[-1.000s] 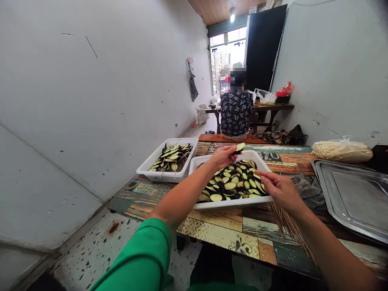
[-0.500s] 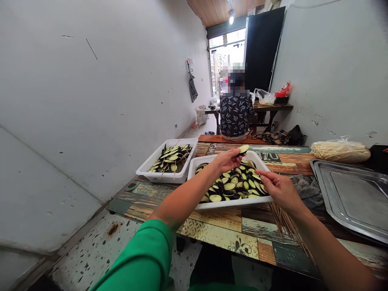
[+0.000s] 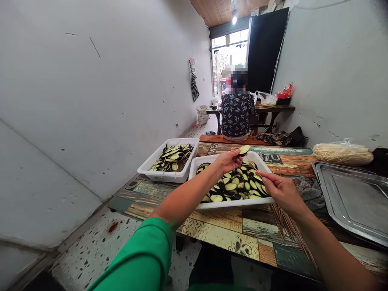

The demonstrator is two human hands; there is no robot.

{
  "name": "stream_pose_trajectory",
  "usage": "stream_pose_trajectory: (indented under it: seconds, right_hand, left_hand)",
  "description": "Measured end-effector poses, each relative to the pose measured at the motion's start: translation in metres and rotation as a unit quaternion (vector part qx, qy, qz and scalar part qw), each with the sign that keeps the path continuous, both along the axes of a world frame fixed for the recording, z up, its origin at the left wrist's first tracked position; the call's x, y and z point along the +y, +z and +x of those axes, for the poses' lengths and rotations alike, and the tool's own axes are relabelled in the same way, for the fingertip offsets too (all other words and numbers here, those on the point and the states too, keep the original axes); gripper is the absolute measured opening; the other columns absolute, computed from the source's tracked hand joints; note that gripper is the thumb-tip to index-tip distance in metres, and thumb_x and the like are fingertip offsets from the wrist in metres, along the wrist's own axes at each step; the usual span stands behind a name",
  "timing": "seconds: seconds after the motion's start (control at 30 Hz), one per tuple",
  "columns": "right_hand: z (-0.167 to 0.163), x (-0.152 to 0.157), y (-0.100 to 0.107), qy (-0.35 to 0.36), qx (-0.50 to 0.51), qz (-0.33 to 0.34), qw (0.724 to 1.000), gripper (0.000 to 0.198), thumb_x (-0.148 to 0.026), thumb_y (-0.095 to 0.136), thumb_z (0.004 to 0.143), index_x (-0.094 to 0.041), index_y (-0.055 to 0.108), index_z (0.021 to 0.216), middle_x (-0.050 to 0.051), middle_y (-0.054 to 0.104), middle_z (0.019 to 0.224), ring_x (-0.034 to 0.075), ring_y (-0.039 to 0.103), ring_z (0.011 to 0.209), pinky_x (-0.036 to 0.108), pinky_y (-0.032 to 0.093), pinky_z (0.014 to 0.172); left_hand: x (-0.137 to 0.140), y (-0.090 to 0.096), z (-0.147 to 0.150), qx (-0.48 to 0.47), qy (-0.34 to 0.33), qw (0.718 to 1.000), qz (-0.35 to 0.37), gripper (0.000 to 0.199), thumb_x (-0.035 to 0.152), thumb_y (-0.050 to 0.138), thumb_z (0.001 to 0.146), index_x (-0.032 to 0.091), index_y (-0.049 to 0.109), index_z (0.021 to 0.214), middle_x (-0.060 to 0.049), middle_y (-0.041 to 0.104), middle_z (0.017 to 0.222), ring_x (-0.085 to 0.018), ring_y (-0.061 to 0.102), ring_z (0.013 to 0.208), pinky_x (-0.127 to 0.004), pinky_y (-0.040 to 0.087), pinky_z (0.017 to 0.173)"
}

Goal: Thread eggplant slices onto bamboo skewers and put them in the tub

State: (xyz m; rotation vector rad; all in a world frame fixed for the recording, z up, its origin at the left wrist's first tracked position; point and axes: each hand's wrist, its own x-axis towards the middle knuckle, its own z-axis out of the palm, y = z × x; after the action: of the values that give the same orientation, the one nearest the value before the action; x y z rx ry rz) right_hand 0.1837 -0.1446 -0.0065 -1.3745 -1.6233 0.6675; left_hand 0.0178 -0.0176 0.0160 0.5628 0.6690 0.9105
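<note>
1. Your left hand [image 3: 229,161] is nearly closed, thumb and fingers pinching an eggplant slice [image 3: 244,150] with its pale cut face turned up.
2. Your right hand [image 3: 280,190] is also mostly closed, its thumb and forefinger gripping a thin wooden skewer [image 3: 251,162] that slants up and leftward.
3. The skewer's far end reaches the lower edge of that slice; you cannot tell from here how deep it goes, if it is in at all.
4. Both hands are raised over the near white tub [image 3: 233,205], your right one by its right-hand rim.
5. That tub holds a heap of loose eggplant slices [image 3: 230,186], dark-skinned and pale inside.
6. To its left, just beside it, is a second white tub [image 3: 163,176] with skewered slices [image 3: 173,153] piled in it, some stick ends poking out toward you.
7. Under your right wrist and forearm, a bundle of bare sticks [image 3: 289,226] lies fanned on the patchwork-patterned counter [image 3: 218,218].
8. Farther right you have a crumpled grey cloth [image 3: 307,192], then a metal tray [image 3: 357,194], with a clear bag of pale strands [image 3: 342,152] behind it.
9. Beyond the counter, a person in a dark patterned top [image 3: 238,115] sits facing away from you.
</note>
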Motion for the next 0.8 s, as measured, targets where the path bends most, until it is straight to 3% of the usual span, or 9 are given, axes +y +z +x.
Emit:
stream_pose_trajectory:
  seconds: [0.3,0.57,0.8]
  right_hand:
    - [-0.001,-0.001,0.002,0.028,0.032,-0.038,0.998,0.054,-0.042,0.047,0.080,-0.003,0.065,0.112,-0.005,0.036,0.044,0.009,0.030,0.041,0.023,0.019,0.040]
    - [-0.001,-0.003,0.007,0.047,0.038,-0.048,0.997,0.051,-0.041,0.045,0.080,-0.003,0.066,0.109,-0.006,0.035,0.045,0.008,0.029,0.042,0.022,0.021,0.040]
    - [0.000,0.000,0.002,0.041,0.038,-0.034,0.998,0.049,-0.040,0.045,0.082,-0.006,0.066,0.109,-0.006,0.032,0.044,0.008,0.026,0.041,0.023,0.018,0.040]
  left_hand:
    - [0.001,-0.001,-0.001,-0.013,-0.004,1.000,0.006,0.002,0.011,0.057,0.082,0.012,0.057,0.080,-0.004,0.058,0.071,-0.005,0.049,0.053,-0.015,0.036,0.046]
    - [-0.003,-0.003,0.003,-0.011,0.027,0.998,0.059,0.003,0.009,0.058,0.081,0.012,0.057,0.080,-0.001,0.057,0.066,-0.005,0.052,0.052,-0.014,0.039,0.047]
    - [-0.006,-0.004,0.003,0.002,-0.011,0.998,0.067,0.003,0.010,0.062,0.078,0.011,0.059,0.080,-0.005,0.060,0.070,-0.006,0.052,0.054,-0.015,0.039,0.047]
